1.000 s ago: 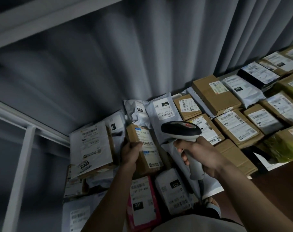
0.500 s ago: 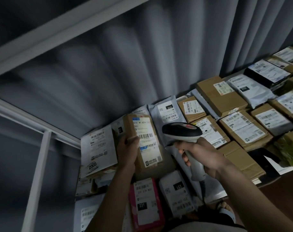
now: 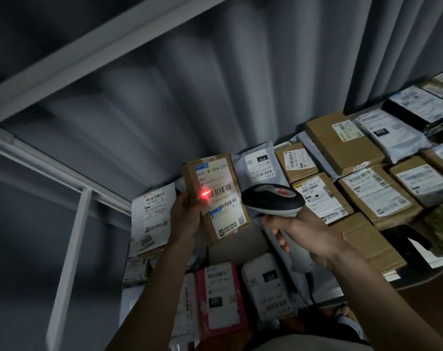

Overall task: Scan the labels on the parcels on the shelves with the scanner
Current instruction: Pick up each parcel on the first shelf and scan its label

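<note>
I see the left hand [image 3: 185, 214] gripping a brown cardboard parcel [image 3: 215, 196] by its left edge, fingers wrapped behind it, thumb side toward me — parcel tilted up off the shelf [image 3: 362, 285] with its label [image 3: 219, 196] facing the camera. The right hand [image 3: 303, 236] has its fingers clenched round the handle of the scanner [image 3: 273, 201], dark head aimed left at that parcel, just beside its right edge. A red scan dot [image 3: 204, 195] glows on the label at the left end of the upper barcode. The held parcel sits over the left end of the shelf, above a pink parcel [image 3: 220, 300] and a white mailer marked 231 [image 3: 268, 287]. To its left a white parcel marked 2005 [image 3: 152, 219]; to the right, rows of brown boxes and grey mailers lying flat, labels up. Grey curtain [image 3: 190, 84] behind, white shelf frame [image 3: 71, 252] at left. Dim light — small print unreadable.
</note>
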